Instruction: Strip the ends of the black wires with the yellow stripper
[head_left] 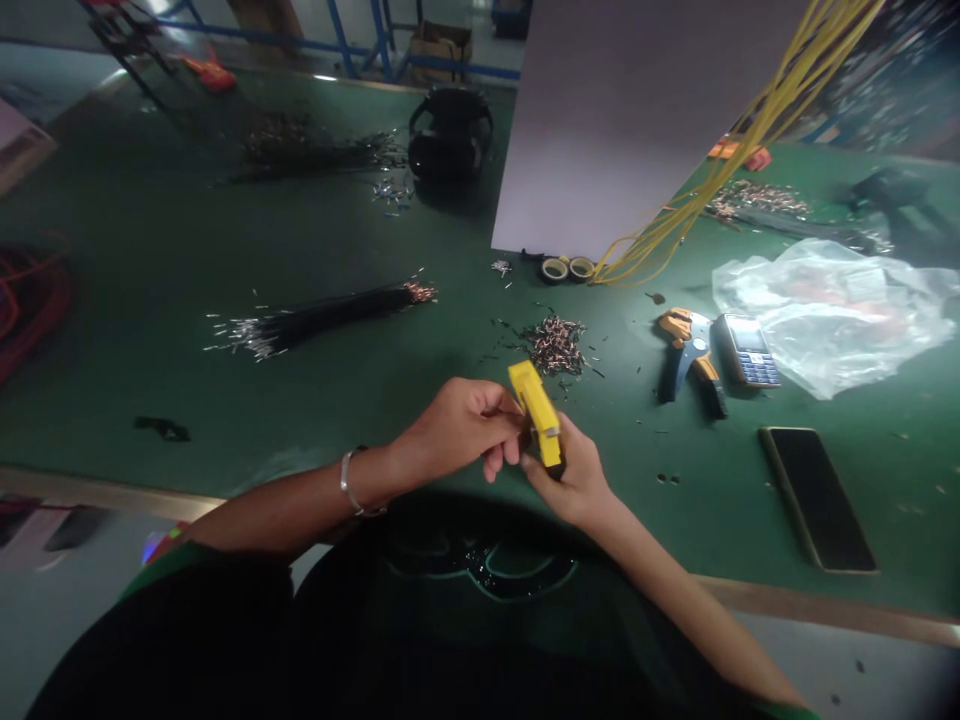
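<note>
Right hand: the right hand [574,475] is wrapped around the low end of the yellow hand tool [535,400], fingers clamped on it.
Left hand: the left hand [465,425] is bent in close, its tips by the tool's left side; I cannot tell if they pinch anything.
Yellow tool: it is in front of the belly, just right of the left fingertips. Its long way runs from far left to near right. The right hand is nearer, as it holds it.
Tool's look: bright yellow and chunky, with a dark bottom end.
Smartphone: the smartphone [819,500] lies to the right, its screen dark.
Bits: a pile of cut wire bits [555,345], black and copper, sits just past the tool.
Black wires: a bundle of black wires [337,315] lies farther left.
</note>
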